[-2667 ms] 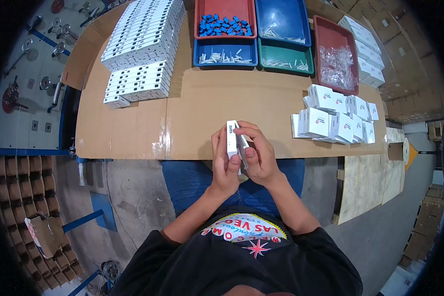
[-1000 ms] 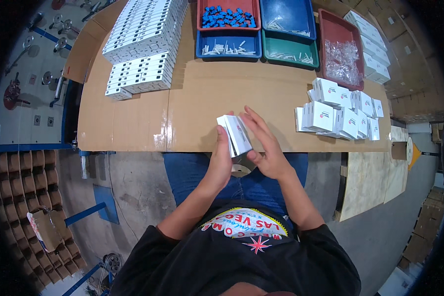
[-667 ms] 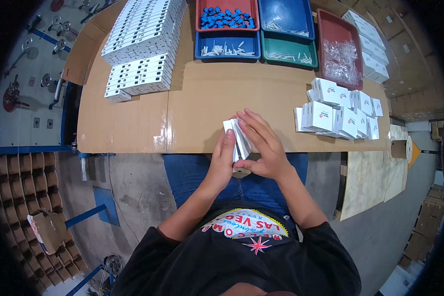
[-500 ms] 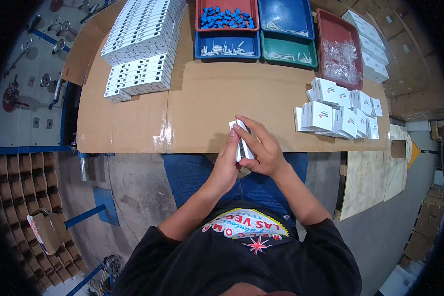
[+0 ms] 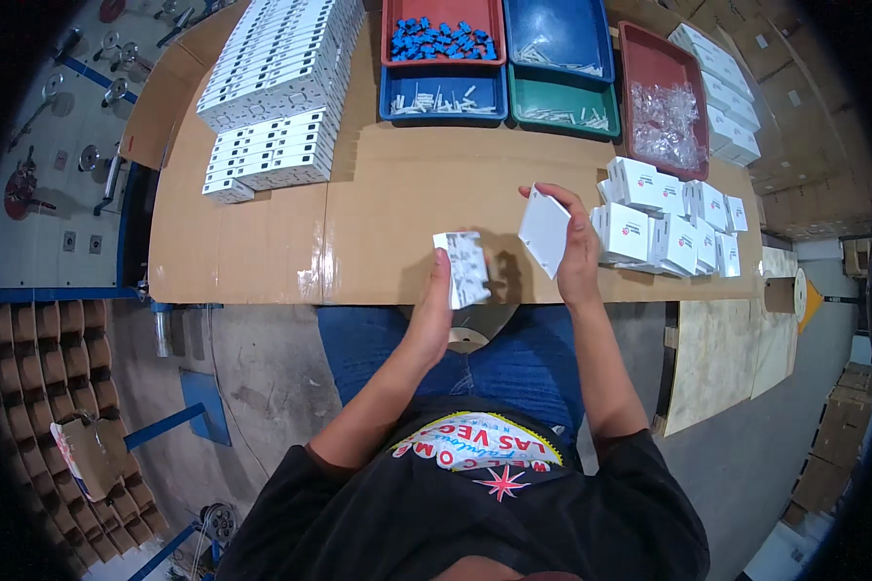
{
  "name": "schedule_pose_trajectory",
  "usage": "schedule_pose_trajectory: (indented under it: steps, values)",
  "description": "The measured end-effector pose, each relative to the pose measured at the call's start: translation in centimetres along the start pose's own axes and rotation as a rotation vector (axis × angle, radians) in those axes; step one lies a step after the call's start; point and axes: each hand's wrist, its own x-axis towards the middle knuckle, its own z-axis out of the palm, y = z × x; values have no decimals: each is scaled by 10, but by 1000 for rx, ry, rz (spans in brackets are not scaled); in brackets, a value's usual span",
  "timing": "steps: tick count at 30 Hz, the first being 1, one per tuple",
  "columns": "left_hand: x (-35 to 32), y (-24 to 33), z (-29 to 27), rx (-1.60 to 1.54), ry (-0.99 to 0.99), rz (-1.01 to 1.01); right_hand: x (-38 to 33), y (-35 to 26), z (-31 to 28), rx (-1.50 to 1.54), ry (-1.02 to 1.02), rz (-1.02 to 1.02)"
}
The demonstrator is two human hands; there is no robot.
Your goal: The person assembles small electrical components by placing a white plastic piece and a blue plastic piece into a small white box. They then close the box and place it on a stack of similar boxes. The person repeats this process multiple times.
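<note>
1. Head view: left grip [image 5: 434, 312], closed about a white casing [image 5: 466, 271]. Thumb along its left side, other fingers largely hidden; marked face turned right, details blurred. Held over the near edge of the table [image 5: 378, 213], perhaps to leave that face unobstructed.
2. Right grip [image 5: 581, 254], gripping a thin white plate [image 5: 545, 230], apart from the casing. Fingers along the far edge, broad face toward the left grip; likely held thus to keep that face clear.
3. Well beyond the left grip, to its left: stacked white units [image 5: 281, 92], in rows, presumably for compactness.
4. Beyond both grips: red tray [image 5: 442, 9] of blue parts [image 5: 442, 41]; lower blue tray [image 5: 443, 120], upper blue tray [image 5: 557, 19] and green tray [image 5: 564, 85], white pieces in each. Apparently sorted for reach.
5. Beyond the right grip, rightward: dark-red tray [image 5: 649, 48], clear plastic pieces [image 5: 664, 126].
6. Just right of the right grip: white boxes [image 5: 649, 232], loosely piled, seemingly for closeness.
</note>
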Motion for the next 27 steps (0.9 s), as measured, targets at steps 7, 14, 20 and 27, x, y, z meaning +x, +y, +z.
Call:
schedule_pose_trajectory:
  steps: [7, 14, 20, 27]
  values:
    - [57, -16, -45, 259, -9, 269, -15, 66, 4, -62, 207, 251]
    - [72, -24, -79, 1409, 192, 567, -41, 62, -3, -706, 62, 238]
    - [75, -20, -83, 1435, 179, 450, -33, 71, -10, -1025, 2, -82]
    - [90, -16, -95, 1522, 143, 479, -48, 78, -4, -955, -107, 8]
